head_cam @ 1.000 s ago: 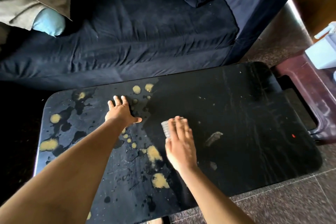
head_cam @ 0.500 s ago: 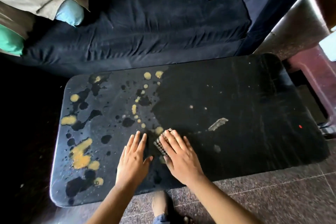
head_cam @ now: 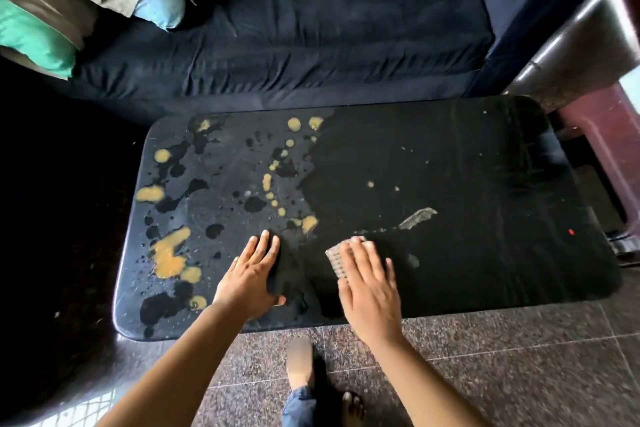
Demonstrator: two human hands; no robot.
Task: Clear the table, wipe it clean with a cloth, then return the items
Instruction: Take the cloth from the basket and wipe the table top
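A low black table fills the middle of the head view. Its left half carries yellow stains and dark wet blots. My left hand lies flat on the tabletop near the front edge, fingers straight. Just to its right, my right hand presses a small checked cloth flat against the table with straight fingers. Only the cloth's left edge shows from under the fingers. A pale scrap lies on the table beyond my right hand.
A dark blue sofa runs along the table's far side, with cushions at its left end. A dark red stool stands at the table's right end. My feet are on the speckled floor below the front edge.
My right hand slid the cloth to the right along the front of the table. My left hand stayed near the front edge, so the gap between the hands widened.
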